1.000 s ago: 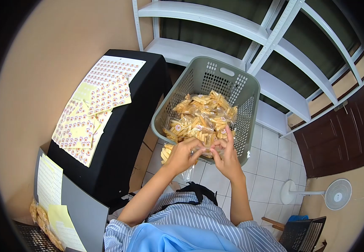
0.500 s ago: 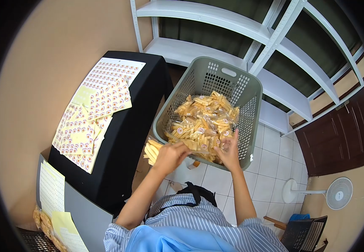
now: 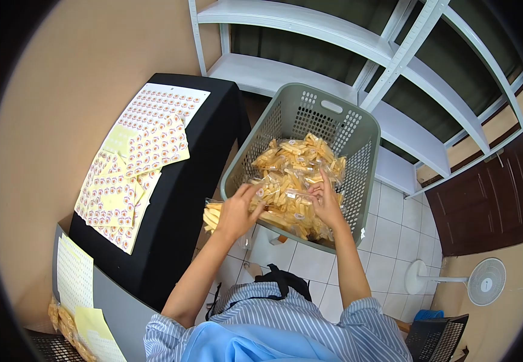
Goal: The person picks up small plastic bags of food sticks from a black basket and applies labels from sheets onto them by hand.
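Note:
A clear bag of pale yellow snack sticks (image 3: pixel 212 217) sticks out to the left of my left hand (image 3: pixel 237 211), past the basket's near-left rim. That hand is closed on the bag, its fingertips over the rim. My right hand (image 3: pixel 326 204) is inside the basket at the right, its index finger extended and the thumb and other fingers pinching the clear plastic of a snack bag (image 3: pixel 301 196). Below and around it lie several more bags of snack sticks (image 3: pixel 302 148), some with round stickers. The grey-green perforated basket (image 3: pixel 358 117) holds this pile.
Left of the basket, a black-covered table (image 3: pixel 171 217) bears sheets of round stickers (image 3: pixel 159 145). White metal shelves (image 3: pixel 291 24) stand behind. At the right are a white fan (image 3: pixel 486 282), a brown door (image 3: pixel 484 205) and a black crate (image 3: pixel 436 338).
My left hand has moved slightly left and up along the rim, still with its bag. My right hand has moved up and a little left over the pile, its fingers now more curled.

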Demonstrator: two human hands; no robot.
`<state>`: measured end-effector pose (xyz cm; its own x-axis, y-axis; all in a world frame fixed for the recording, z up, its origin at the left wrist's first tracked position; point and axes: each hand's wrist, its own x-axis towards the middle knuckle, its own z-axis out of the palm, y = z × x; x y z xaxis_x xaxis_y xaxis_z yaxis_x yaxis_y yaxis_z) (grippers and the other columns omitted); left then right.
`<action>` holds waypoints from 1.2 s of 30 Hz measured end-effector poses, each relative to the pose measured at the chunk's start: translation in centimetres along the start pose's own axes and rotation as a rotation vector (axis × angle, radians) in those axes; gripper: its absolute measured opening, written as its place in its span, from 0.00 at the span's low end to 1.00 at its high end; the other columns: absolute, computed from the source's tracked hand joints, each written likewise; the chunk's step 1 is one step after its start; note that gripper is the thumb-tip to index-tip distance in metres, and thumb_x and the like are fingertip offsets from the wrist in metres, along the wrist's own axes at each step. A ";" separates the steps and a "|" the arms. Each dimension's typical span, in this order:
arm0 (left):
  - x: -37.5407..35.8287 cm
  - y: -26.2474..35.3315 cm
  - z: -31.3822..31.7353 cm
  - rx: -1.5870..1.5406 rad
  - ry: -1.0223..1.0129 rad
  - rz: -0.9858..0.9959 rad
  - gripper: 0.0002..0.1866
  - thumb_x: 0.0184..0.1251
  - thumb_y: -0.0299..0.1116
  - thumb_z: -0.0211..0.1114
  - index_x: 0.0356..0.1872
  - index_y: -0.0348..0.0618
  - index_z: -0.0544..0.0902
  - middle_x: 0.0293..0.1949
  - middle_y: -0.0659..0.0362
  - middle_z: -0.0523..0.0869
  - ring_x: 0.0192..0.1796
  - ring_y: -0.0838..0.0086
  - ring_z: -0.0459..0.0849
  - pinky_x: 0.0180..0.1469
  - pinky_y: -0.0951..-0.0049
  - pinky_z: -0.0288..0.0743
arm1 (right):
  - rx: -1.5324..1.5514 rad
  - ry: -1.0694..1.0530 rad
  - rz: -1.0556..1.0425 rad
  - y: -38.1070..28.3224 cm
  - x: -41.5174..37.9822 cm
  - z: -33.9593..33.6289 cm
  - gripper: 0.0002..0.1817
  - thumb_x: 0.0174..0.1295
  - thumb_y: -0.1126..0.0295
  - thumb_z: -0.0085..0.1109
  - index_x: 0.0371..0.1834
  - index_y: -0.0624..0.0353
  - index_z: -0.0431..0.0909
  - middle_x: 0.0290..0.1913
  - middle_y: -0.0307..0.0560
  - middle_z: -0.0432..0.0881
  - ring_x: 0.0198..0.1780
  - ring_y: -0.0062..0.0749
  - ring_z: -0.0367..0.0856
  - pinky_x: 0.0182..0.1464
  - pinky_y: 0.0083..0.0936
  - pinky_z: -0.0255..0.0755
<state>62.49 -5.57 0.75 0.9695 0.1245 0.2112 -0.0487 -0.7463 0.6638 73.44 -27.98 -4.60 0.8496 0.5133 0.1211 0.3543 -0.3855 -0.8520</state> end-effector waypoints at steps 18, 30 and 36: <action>1.1 4.4 0.7 -0.241 -0.018 0.287 0.10 0.55 0.30 0.62 0.38 0.39 0.76 0.35 0.56 0.78 0.30 0.70 0.77 0.34 0.75 0.69 | -0.032 0.091 -0.226 -10.3 -2.0 -0.9 0.40 0.49 0.78 0.58 0.65 0.64 0.47 0.27 0.44 0.78 0.35 0.34 0.77 0.51 0.30 0.64; -5.1 3.3 -7.6 -0.826 0.274 -0.288 0.24 0.50 0.31 0.46 0.53 0.39 0.67 0.37 0.62 0.70 0.27 0.85 0.64 0.34 0.85 0.61 | -0.388 0.154 -0.103 1.0 -4.6 -1.8 0.52 0.45 0.81 0.55 0.68 0.57 0.29 0.35 0.53 0.79 0.36 0.32 0.79 0.40 0.25 0.71; -9.2 1.5 -9.1 -0.961 0.414 -0.325 0.27 0.51 0.34 0.44 0.56 0.38 0.63 0.40 0.60 0.70 0.28 0.84 0.65 0.36 0.85 0.61 | -0.554 -0.126 0.500 2.0 -7.4 -1.8 0.49 0.43 0.81 0.53 0.67 0.62 0.31 0.29 0.58 0.79 0.31 0.43 0.78 0.36 0.29 0.72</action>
<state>51.32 -1.91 6.34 0.8228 0.5676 0.0301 -0.1468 0.1610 0.9760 68.54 -33.93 -6.32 0.9216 0.2467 -0.2998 0.1111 -0.9075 -0.4051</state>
